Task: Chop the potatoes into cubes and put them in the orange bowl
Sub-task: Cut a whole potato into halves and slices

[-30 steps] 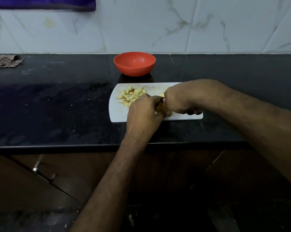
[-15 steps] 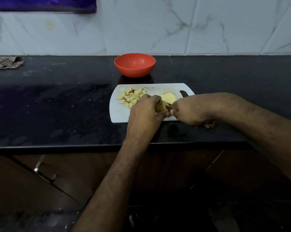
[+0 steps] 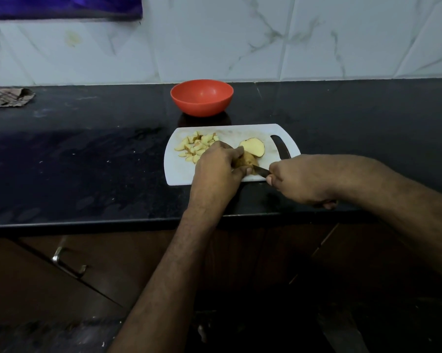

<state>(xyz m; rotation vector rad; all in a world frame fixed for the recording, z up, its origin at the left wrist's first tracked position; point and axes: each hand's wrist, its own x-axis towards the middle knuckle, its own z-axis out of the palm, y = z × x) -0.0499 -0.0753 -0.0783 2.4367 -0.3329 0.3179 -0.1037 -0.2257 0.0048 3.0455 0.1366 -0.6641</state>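
The left hand [image 3: 216,169] curls over the potato piece [image 3: 246,159], steadying it on the cutting board [image 3: 179,171]. The right hand [image 3: 298,180] grips the knife [image 3: 260,170], blade against it for slicing. The orange bowl [image 3: 202,98] waits just behind for cubes.

The room is dim, and what light there is falls from above onto the tiled wall [image 3: 214,42], the brightest part of the view. The black counter [image 3: 87,161] gives back a dull sheen, with a faint reflection under the bowl [image 3: 202,98]. The white board [image 3: 179,171] stands out pale against it. Below the counter edge the cupboards [image 3: 62,276] sink into near darkness, grainy and soft. The forearms blur slightly low in the frame. The wide lens bows the counter edge and the tile joints toward the sides.
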